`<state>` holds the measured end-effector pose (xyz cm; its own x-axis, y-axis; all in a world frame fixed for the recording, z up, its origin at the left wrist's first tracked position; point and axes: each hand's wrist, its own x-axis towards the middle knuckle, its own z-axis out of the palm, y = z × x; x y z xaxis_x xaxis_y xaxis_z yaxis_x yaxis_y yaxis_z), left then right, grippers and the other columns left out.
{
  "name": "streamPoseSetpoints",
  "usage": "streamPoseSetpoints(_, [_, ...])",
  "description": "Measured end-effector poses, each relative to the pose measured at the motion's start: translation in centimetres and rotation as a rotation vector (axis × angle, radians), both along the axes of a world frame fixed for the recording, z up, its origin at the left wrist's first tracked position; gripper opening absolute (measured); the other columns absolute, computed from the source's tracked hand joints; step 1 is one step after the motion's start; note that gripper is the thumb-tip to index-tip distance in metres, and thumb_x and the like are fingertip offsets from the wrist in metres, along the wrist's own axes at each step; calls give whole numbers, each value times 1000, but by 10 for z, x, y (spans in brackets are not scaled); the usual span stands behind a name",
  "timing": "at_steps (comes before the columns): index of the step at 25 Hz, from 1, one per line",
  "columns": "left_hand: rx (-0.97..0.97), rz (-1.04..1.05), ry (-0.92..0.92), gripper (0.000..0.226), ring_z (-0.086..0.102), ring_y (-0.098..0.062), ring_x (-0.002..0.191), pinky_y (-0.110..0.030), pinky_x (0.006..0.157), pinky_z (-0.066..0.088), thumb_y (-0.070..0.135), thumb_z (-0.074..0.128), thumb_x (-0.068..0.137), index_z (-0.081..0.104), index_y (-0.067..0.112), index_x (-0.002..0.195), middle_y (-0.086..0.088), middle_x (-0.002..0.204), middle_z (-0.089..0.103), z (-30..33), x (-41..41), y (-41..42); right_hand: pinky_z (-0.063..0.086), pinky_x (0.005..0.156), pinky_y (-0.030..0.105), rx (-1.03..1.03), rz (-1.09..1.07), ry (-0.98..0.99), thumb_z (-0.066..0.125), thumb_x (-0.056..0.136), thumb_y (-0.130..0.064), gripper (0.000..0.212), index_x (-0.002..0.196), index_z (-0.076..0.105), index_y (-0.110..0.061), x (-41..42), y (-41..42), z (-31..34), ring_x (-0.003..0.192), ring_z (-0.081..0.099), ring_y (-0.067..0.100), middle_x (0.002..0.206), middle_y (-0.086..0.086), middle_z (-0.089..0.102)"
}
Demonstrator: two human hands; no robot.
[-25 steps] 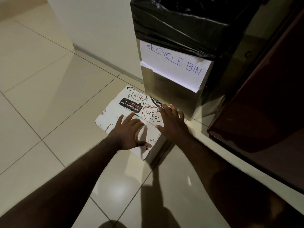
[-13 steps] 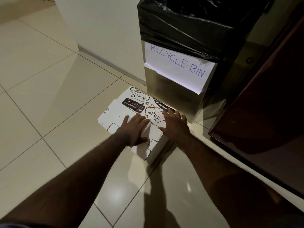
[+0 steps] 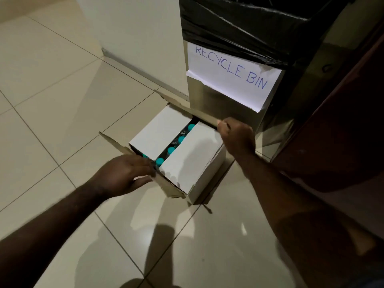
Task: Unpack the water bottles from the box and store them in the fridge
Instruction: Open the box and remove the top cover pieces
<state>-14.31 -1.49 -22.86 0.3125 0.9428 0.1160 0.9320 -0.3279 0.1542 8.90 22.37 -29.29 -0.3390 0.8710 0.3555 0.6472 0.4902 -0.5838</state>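
Opening the box (image 3: 193,163), 7 o'clock of the recycle bin (image 3: 209,104): left hand (image 3: 122,175) pinching near flap (image 3: 166,185), right hand (image 3: 236,138) gripping far flap (image 3: 197,114); water bottles (image 3: 171,150) inside, inner flaps (image 3: 160,134) next to fold back.

A steel bin (image 3: 212,104) is standing on the tiled floor (image 3: 52,100), wearing a black bag (image 3: 239,28) and a paper sign (image 3: 232,75) reading RECYCLE BIN, beside a dark door (image 3: 342,142).
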Motion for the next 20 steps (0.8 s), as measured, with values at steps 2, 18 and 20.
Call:
streamPoseSetpoints(2, [-52, -16, 8, 20, 71, -17, 85, -25, 70, 56, 31, 65, 85, 76, 16, 91, 1, 95, 73, -14, -4, -14, 40, 58, 28, -93, -84, 121, 43, 96, -41, 37, 80, 64, -14, -6, 11, 0, 64, 55, 21, 71, 5, 63])
streamPoseSetpoints(18, [-242, 68, 291, 108, 51, -27, 119, -38, 89, 50, 23, 91, 44, 42, 22, 141, -10, 135, 50, -115, -7, -51, 36, 56, 19, -790, -320, 451, 49, 97, -17, 26, 72, 56, -11, -19, 45, -48, 65, 47, 10, 70, 0, 51])
streamPoseSetpoints(20, [-230, 71, 298, 111, 48, -26, 119, -38, 88, 50, 19, 91, 43, 40, 23, 142, -9, 135, 50, -118, -6, -51, 38, 54, 15, -768, -342, 440, 51, 94, -10, 19, 86, 65, 0, -18, 42, -50, 72, 51, 12, 79, 5, 56])
